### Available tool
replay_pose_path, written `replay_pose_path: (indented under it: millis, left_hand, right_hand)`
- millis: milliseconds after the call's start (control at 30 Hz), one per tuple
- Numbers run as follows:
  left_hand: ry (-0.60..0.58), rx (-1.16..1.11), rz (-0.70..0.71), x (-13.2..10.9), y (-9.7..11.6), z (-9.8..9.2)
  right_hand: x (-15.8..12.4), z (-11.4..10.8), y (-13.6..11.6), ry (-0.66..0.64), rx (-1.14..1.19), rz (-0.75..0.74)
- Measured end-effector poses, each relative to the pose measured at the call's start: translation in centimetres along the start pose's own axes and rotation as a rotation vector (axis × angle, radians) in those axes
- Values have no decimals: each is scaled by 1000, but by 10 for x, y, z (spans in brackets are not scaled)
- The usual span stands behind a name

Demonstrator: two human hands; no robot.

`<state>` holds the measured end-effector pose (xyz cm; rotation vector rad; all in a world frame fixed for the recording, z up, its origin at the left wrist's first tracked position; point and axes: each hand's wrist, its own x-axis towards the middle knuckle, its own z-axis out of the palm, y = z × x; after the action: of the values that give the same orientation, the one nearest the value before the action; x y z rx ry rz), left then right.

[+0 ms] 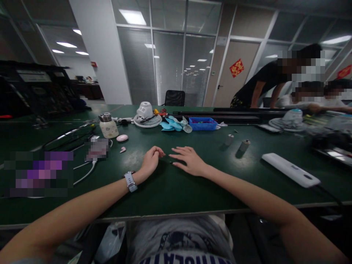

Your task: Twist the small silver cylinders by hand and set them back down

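My left hand (150, 162) rests on the green tabletop, its fingers curled together and pointing right. Nothing shows between them, though the palm side is hidden. Close by, my right hand (191, 161) is open with its fingers stretched to the left and spread. A tiny dark piece (171, 162) lies by the tips of the right thumb and fingers; its kind is too small to tell. Beyond the right hand, two metal cylinders like batteries stand upright, the nearer one (245, 145) and the farther one (229, 139). A pale earbud (123, 149) and its pink case (122, 138) lie past my left hand.
At the back sit a white fan part (145, 113), light-blue fan blades (173, 124) and a blue bin (202, 124). A flask (108, 125) and cables are on the left. A white power strip (290, 169) lies right. Several people are at the far right.
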<state>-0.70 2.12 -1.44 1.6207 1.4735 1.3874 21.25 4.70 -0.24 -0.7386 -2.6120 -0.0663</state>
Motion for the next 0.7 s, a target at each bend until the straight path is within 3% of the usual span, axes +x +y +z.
replay_pose_path:
  millis: [133, 267, 400, 533, 600, 700]
  left_hand:
    - [-8, -26, -4, 0, 0, 1]
    - [-21, -44, -17, 0, 0, 2]
    - [-34, -40, -47, 0, 1, 1]
    - [-62, -15, -23, 0, -2, 1]
    - [-74, -8, -19, 1, -3, 2]
    - [-90, -13, -25, 1, -3, 3]
  right_hand:
    - [5, 15, -18, -33, 53, 26]
    - [3, 6, -1, 29, 7, 66]
    - [-11, -34, 53, 221, -258, 182]
    - [-51, -79, 132, 495, -544, 540]
    - [-71, -90, 161, 519, -597, 692]
    - [-86, -92, 182, 438, -617, 818]
